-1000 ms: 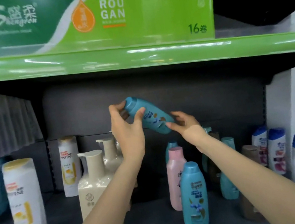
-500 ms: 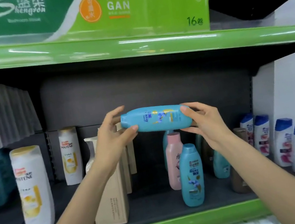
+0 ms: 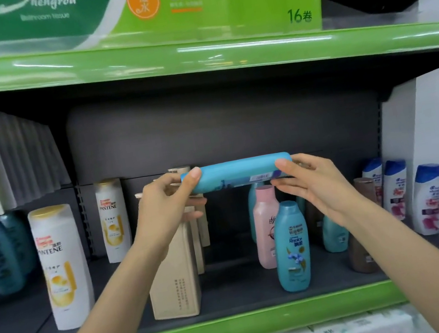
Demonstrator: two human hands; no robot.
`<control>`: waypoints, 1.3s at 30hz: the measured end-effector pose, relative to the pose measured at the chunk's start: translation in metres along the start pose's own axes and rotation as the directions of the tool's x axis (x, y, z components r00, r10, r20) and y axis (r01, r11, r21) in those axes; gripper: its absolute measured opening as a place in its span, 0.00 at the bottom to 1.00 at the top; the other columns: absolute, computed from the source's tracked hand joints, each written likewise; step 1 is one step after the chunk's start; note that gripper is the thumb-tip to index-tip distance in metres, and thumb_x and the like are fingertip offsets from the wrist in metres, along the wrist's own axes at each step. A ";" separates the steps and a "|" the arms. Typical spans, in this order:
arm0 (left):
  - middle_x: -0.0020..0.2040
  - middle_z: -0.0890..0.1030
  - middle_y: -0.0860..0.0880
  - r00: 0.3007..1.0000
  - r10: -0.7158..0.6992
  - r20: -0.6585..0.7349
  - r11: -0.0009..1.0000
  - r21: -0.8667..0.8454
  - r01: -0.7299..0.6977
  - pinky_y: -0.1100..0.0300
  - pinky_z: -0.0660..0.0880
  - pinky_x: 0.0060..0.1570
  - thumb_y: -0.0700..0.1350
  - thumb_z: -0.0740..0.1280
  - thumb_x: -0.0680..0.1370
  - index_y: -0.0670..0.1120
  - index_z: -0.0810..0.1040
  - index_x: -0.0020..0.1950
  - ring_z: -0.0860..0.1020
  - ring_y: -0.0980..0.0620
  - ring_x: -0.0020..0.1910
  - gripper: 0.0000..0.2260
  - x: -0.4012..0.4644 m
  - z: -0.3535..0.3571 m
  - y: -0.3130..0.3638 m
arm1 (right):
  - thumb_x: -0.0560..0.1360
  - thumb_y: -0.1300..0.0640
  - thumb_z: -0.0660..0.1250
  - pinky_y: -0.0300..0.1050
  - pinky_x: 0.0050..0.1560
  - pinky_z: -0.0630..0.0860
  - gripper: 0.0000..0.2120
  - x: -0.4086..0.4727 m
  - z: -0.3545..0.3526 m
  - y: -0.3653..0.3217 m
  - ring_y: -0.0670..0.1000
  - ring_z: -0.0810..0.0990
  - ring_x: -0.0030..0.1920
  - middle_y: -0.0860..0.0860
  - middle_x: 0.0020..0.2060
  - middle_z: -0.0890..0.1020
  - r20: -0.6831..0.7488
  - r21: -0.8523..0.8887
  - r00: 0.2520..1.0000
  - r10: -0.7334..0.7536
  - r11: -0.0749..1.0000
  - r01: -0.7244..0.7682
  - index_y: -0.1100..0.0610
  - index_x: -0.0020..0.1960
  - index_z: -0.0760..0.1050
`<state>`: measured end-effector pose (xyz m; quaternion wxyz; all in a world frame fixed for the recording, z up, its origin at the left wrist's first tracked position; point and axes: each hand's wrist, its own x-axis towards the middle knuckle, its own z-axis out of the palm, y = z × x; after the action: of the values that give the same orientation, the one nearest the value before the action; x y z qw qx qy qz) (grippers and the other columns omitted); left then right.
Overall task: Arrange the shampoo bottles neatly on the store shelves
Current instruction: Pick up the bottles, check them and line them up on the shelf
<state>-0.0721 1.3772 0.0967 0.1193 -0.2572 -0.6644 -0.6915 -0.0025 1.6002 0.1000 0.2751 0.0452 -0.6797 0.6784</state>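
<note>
Head view: left hand (image 3: 165, 205) and right hand (image 3: 310, 182) pinch opposite ends of the level blue bottle (image 3: 235, 173).

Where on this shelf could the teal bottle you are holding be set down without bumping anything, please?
Bare shelf floor lies between the beige carton and the upright teal Rejoice bottle, and more between the front white Pantene bottle and that carton. Right of the Rejoice bottle it is crowded: pink, teal and brown bottles, then the blue-capped white bottles.
</note>
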 end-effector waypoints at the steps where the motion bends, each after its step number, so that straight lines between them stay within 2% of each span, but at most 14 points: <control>1: 0.46 0.83 0.46 0.999 -0.004 0.037 1.000 -0.005 0.004 0.62 0.79 0.32 0.52 0.66 0.76 0.44 0.80 0.52 0.84 0.53 0.40 0.13 0.000 0.000 0.000 | 0.65 0.49 0.70 0.41 0.48 0.81 0.21 0.000 0.000 -0.001 0.52 0.84 0.47 0.57 0.49 0.83 -0.016 -0.011 1.000 0.015 1.000 -0.015 0.60 0.54 0.77; 3: 0.47 0.82 0.47 0.996 -0.019 0.085 1.000 -0.017 0.021 0.62 0.79 0.31 0.51 0.65 0.77 0.45 0.80 0.52 0.84 0.53 0.39 0.11 -0.002 0.000 0.000 | 0.67 0.47 0.70 0.40 0.45 0.81 0.20 0.001 0.001 -0.002 0.52 0.85 0.44 0.57 0.47 0.84 -0.053 -0.043 0.997 0.048 0.998 -0.050 0.60 0.52 0.77; 5: 0.44 0.82 0.47 0.997 -0.041 0.067 0.999 -0.016 0.042 0.63 0.78 0.29 0.53 0.65 0.76 0.47 0.81 0.49 0.83 0.54 0.35 0.11 -0.002 0.002 0.001 | 0.69 0.43 0.69 0.40 0.40 0.80 0.23 0.002 0.003 -0.004 0.50 0.84 0.38 0.56 0.44 0.84 -0.119 -0.126 0.990 0.080 0.988 -0.095 0.62 0.52 0.78; 8: 0.40 0.83 0.47 0.997 -0.070 0.018 0.997 0.035 0.069 0.65 0.75 0.25 0.57 0.63 0.76 0.50 0.80 0.47 0.82 0.55 0.30 0.13 -0.002 0.005 0.003 | 0.69 0.37 0.68 0.39 0.33 0.75 0.30 0.006 0.005 -0.006 0.47 0.77 0.28 0.55 0.36 0.82 -0.193 -0.245 0.978 0.078 0.961 -0.125 0.64 0.51 0.79; 13: 0.41 0.83 0.52 0.992 -0.126 0.028 0.991 0.048 0.125 0.65 0.73 0.23 0.60 0.63 0.75 0.49 0.82 0.49 0.82 0.53 0.30 0.16 0.000 0.008 0.006 | 0.69 0.35 0.67 0.37 0.30 0.73 0.30 0.010 0.004 -0.012 0.46 0.74 0.26 0.53 0.31 0.79 -0.236 -0.303 0.970 0.062 0.944 -0.134 0.64 0.49 0.80; 16: 0.45 0.83 0.50 0.991 -0.120 0.050 0.993 0.021 0.119 0.65 0.75 0.26 0.57 0.65 0.75 0.48 0.81 0.52 0.83 0.54 0.32 0.16 0.002 0.009 0.004 | 0.70 0.37 0.68 0.37 0.32 0.77 0.28 0.011 0.002 -0.012 0.47 0.79 0.30 0.54 0.36 0.82 -0.221 -0.266 0.972 0.083 0.953 -0.142 0.63 0.51 0.79; 19: 0.46 0.82 0.46 0.994 -0.091 0.055 0.995 -0.036 0.093 0.64 0.79 0.33 0.51 0.67 0.76 0.44 0.81 0.51 0.83 0.53 0.34 0.12 0.006 0.011 0.002 | 0.72 0.44 0.68 0.39 0.40 0.81 0.22 0.011 -0.003 -0.012 0.50 0.85 0.41 0.55 0.44 0.84 -0.126 -0.188 0.985 0.121 0.972 -0.144 0.61 0.55 0.78; 23: 0.50 0.82 0.43 0.998 -0.049 0.048 0.997 -0.062 0.052 0.60 0.81 0.42 0.45 0.69 0.75 0.41 0.81 0.51 0.83 0.51 0.43 0.09 0.013 0.015 -0.002 | 0.74 0.51 0.68 0.38 0.47 0.81 0.19 0.014 -0.010 -0.007 0.50 0.84 0.48 0.56 0.48 0.84 -0.006 -0.043 0.989 0.150 0.988 -0.150 0.62 0.59 0.76; 26: 0.50 0.81 0.42 0.999 -0.016 0.032 0.997 -0.069 0.018 0.59 0.81 0.44 0.42 0.70 0.74 0.42 0.80 0.51 0.82 0.48 0.48 0.08 0.017 0.020 -0.002 | 0.74 0.49 0.68 0.43 0.52 0.80 0.19 0.019 -0.015 -0.003 0.51 0.84 0.50 0.58 0.50 0.83 -0.001 0.040 0.988 0.155 0.987 -0.155 0.63 0.57 0.77; 28: 0.51 0.80 0.41 1.000 0.010 -0.015 0.996 -0.094 -0.011 0.61 0.81 0.44 0.41 0.71 0.72 0.42 0.78 0.54 0.82 0.46 0.50 0.11 0.020 0.024 -0.003 | 0.74 0.52 0.68 0.46 0.54 0.79 0.18 0.023 -0.019 0.000 0.53 0.83 0.52 0.59 0.53 0.82 0.012 0.072 0.988 0.153 0.986 -0.153 0.64 0.57 0.76; 31: 0.54 0.80 0.42 0.991 -0.037 -0.128 0.969 -0.248 0.004 0.63 0.80 0.46 0.39 0.72 0.72 0.40 0.72 0.63 0.81 0.47 0.52 0.20 0.024 0.036 -0.006 | 0.75 0.59 0.67 0.44 0.54 0.79 0.15 0.029 -0.023 0.004 0.53 0.83 0.53 0.59 0.56 0.80 0.055 0.144 0.991 0.122 0.981 -0.128 0.65 0.60 0.75; 36: 0.49 0.82 0.47 0.978 -0.053 -0.201 0.918 -0.396 -0.032 0.68 0.78 0.46 0.37 0.69 0.75 0.38 0.76 0.61 0.81 0.55 0.49 0.15 0.030 0.065 -0.009 | 0.75 0.63 0.66 0.43 0.52 0.80 0.18 0.040 -0.027 0.013 0.53 0.82 0.54 0.58 0.57 0.80 0.039 0.211 0.994 0.101 0.972 -0.107 0.63 0.64 0.71; 39: 0.51 0.81 0.46 0.982 -0.102 -0.157 0.887 -0.461 0.019 0.64 0.80 0.46 0.38 0.69 0.75 0.42 0.70 0.68 0.81 0.52 0.51 0.21 0.038 0.079 -0.010 | 0.74 0.65 0.67 0.44 0.52 0.80 0.19 0.048 -0.029 0.016 0.53 0.81 0.56 0.58 0.57 0.79 0.012 0.197 0.996 0.084 0.977 -0.085 0.64 0.64 0.70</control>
<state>-0.0931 1.4625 0.1064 0.0924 -0.1945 -0.4775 -0.8518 -0.0411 1.6439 0.1049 0.2388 0.0445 -0.6109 0.7535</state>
